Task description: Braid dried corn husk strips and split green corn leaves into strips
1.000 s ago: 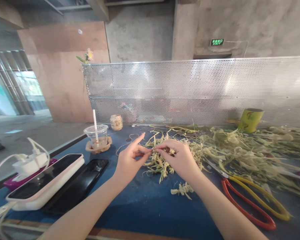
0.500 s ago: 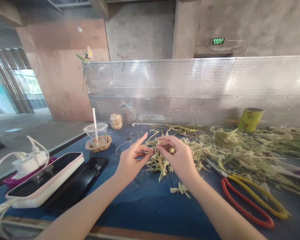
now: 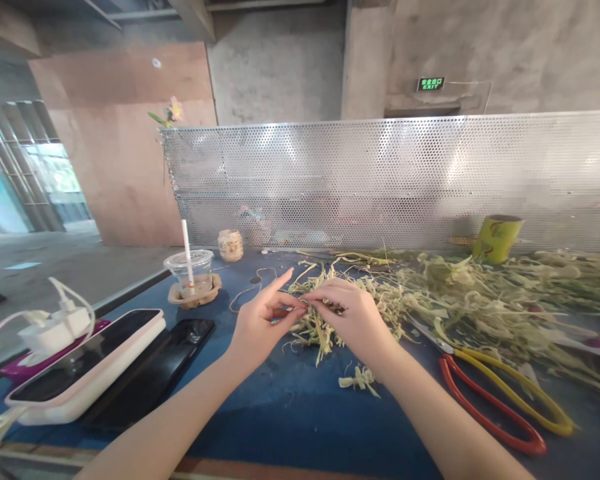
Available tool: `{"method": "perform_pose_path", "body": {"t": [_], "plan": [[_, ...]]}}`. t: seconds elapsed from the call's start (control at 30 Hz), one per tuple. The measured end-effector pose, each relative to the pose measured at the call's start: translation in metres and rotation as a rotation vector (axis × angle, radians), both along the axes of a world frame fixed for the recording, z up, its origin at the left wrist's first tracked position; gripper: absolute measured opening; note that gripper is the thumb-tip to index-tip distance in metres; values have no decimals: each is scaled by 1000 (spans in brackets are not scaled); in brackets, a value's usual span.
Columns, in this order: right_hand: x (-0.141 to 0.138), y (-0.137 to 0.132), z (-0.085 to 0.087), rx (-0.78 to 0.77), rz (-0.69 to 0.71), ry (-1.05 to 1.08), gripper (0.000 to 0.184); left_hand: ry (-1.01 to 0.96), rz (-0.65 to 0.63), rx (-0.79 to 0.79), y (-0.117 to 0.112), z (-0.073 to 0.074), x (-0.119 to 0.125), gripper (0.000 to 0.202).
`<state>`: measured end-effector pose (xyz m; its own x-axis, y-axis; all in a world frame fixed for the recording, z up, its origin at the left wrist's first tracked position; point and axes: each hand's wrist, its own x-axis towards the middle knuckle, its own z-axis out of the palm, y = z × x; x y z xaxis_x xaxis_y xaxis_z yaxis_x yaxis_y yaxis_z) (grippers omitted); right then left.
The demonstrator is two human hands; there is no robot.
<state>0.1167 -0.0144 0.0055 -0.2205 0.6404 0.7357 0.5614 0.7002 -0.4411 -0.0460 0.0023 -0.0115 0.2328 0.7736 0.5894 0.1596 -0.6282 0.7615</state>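
Note:
My left hand (image 3: pixel 261 320) and my right hand (image 3: pixel 353 317) meet over a small clump of pale green plant strips (image 3: pixel 316 330) on the blue table (image 3: pixel 290 413). The left hand pinches a thin strand between thumb and middle finger, with its forefinger pointing out. My right hand's fingers are curled and pinch the same strand where the two hands meet. A little loose tuft (image 3: pixel 359 380) lies just below my right wrist.
A large heap of stems and leaves (image 3: pixel 480 300) spreads right. Scissors with red and yellow handles (image 3: pixel 500 403) lie beside it. At left are a plastic cup with a straw (image 3: pixel 190 273), two phones (image 3: pixel 87 370), a charger (image 3: pixel 55 327). A perforated metal screen (image 3: pixel 390 180) backs the table.
The hands stay pinched together over the clump; the right hand's fingers lifted a little, then came back down on the strand. The view shifted slightly.

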Motion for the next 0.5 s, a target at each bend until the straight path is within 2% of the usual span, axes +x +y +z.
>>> {"method": "perform_pose_path", "body": {"t": [0.2, 0.5], "plan": [[13, -1, 6, 72, 32, -277, 21, -148, -133, -213, 1, 8, 1, 67], [24, -5, 12, 60, 140, -486, 14, -54, -272, -408, 8, 5, -2, 76]]}}
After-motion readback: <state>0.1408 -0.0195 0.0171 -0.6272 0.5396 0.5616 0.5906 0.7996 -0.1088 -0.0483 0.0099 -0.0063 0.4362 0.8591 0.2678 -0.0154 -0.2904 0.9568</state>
